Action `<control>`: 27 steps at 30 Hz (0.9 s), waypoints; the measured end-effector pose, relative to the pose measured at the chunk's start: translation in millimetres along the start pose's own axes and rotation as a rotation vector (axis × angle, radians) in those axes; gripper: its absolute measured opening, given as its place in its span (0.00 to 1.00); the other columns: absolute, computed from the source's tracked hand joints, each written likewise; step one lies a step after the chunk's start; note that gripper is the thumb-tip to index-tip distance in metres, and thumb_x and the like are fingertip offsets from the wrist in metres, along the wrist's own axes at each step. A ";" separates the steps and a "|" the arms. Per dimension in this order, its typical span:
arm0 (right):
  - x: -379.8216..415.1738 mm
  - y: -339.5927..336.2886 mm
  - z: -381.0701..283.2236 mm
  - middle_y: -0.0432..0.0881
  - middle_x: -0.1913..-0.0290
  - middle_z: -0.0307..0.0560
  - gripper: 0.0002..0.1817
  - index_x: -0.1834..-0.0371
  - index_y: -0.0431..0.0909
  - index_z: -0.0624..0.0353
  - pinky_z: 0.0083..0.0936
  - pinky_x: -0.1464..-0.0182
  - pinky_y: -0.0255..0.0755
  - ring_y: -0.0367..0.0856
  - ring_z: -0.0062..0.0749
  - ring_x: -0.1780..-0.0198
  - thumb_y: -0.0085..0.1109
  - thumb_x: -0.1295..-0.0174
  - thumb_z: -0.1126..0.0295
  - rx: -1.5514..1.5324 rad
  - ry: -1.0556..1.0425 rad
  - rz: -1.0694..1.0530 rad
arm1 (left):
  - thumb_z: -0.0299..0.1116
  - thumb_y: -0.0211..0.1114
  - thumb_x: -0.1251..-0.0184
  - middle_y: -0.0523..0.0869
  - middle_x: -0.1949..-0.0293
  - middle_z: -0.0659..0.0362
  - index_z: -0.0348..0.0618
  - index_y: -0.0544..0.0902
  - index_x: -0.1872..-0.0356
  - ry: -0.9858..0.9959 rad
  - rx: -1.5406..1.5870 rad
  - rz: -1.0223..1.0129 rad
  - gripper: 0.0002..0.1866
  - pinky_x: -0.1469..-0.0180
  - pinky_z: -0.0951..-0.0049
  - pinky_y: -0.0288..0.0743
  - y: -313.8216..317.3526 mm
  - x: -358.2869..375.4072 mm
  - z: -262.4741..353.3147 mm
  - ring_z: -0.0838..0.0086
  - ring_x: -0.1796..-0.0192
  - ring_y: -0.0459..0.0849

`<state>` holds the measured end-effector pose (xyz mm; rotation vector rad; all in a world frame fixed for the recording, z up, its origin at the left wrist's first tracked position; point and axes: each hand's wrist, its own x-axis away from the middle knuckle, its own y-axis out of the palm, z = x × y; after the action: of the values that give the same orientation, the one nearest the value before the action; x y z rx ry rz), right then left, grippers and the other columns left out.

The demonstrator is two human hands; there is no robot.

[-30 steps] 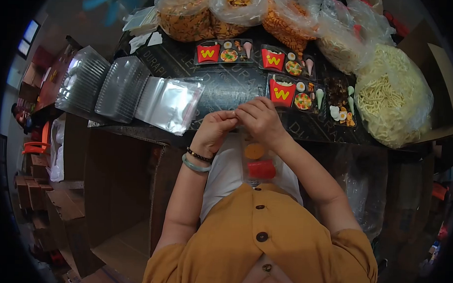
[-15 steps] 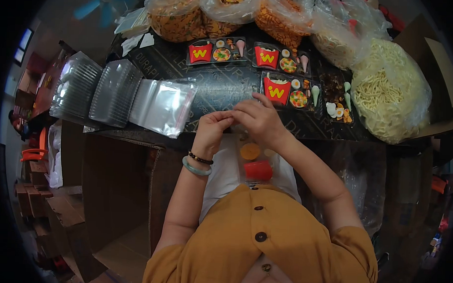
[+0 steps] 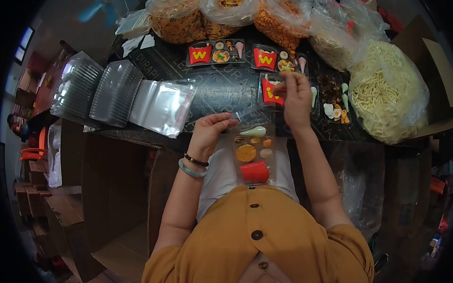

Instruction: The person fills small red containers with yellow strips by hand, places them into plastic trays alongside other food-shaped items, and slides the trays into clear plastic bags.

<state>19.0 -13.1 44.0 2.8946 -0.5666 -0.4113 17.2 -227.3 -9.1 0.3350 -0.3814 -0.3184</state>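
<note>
A clear plastic bag (image 3: 262,176) lies along my lap, with a tray of toy food in it: a red fries box (image 3: 255,171), an orange disc (image 3: 245,152), small round pieces and a pale green-and-white cone (image 3: 253,132). At the bag's upper left corner my left hand (image 3: 213,132) is closed, thumb and finger pinching the film. My right hand (image 3: 295,100) is raised over the table's edge, fingertips pinched together. Between the hands stretches a thin clear plastic strip (image 3: 252,110), seemingly running to my right fingers; its end is hard to see.
Filled toy trays (image 3: 214,53) lie on the dark table (image 3: 218,86), one partly behind my right hand. To the left are stacked clear trays (image 3: 76,84) and flat clear bags (image 3: 163,107). Large bags of toy pieces (image 3: 176,20) line the back; a bag of fries (image 3: 388,92) stands right.
My right hand has moved up and to the right, away from my left hand. The toy food on my lap now shows more fully. My left hand stays nearly in place.
</note>
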 end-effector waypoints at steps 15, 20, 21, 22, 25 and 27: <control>36.7 38.7 38.5 0.78 0.64 0.44 0.12 0.64 0.76 0.61 0.40 0.35 0.55 0.77 0.33 0.56 0.56 0.55 0.71 1.183 -1.014 -0.716 | 0.19 0.58 0.41 0.84 0.61 0.57 0.31 0.80 0.57 0.024 -0.008 -0.011 0.11 0.56 0.81 0.74 -4.0 0.3 -4.7 0.78 0.61 0.81; 31.0 39.1 46.2 0.77 0.66 0.45 0.07 0.63 0.74 0.62 0.40 0.41 0.64 0.78 0.33 0.62 0.52 0.45 0.75 0.971 -0.829 -0.568 | 0.22 0.61 0.41 0.84 0.60 0.53 0.30 0.77 0.52 0.012 -0.023 0.046 0.15 0.52 0.77 0.74 -0.9 1.5 -3.3 0.73 0.57 0.82; 27.4 37.8 35.7 0.77 0.66 0.44 0.06 0.63 0.74 0.63 0.35 0.46 0.68 0.78 0.30 0.65 0.49 0.40 0.75 0.562 -0.354 -0.423 | 0.22 0.61 0.41 0.84 0.60 0.53 0.30 0.77 0.52 0.013 -0.021 0.043 0.15 0.52 0.77 0.74 -0.1 2.7 -2.8 0.73 0.57 0.82; 23.2 35.1 26.5 0.77 0.65 0.42 0.06 0.62 0.73 0.63 0.31 0.52 0.73 0.78 0.26 0.68 0.46 0.36 0.74 0.146 0.110 -0.257 | 0.22 0.60 0.40 0.84 0.59 0.52 0.30 0.76 0.52 0.011 -0.010 0.058 0.15 0.51 0.76 0.74 -0.6 4.1 -2.0 0.71 0.56 0.82; -24.6 -56.0 9.8 0.78 0.64 0.40 0.09 0.59 0.73 0.63 0.18 0.64 0.72 0.74 0.19 0.72 0.47 0.32 0.69 -0.233 0.034 0.134 | 0.22 0.60 0.39 0.84 0.59 0.49 0.29 0.76 0.51 0.027 0.033 0.054 0.15 0.49 0.75 0.73 -5.0 3.6 -4.3 0.69 0.55 0.82; -32.5 -92.0 5.4 0.79 0.63 0.41 0.09 0.59 0.74 0.63 0.16 0.67 0.71 0.74 0.19 0.72 0.49 0.33 0.68 -0.209 -0.107 0.278 | 0.21 0.59 0.39 0.84 0.59 0.48 0.29 0.76 0.51 0.049 0.067 0.040 0.15 0.48 0.74 0.73 -7.1 3.5 -6.3 0.69 0.55 0.82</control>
<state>20.2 83.1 27.1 2.5601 -0.8722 -0.5495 21.2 -233.3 -16.2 0.3995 -0.3506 -0.2581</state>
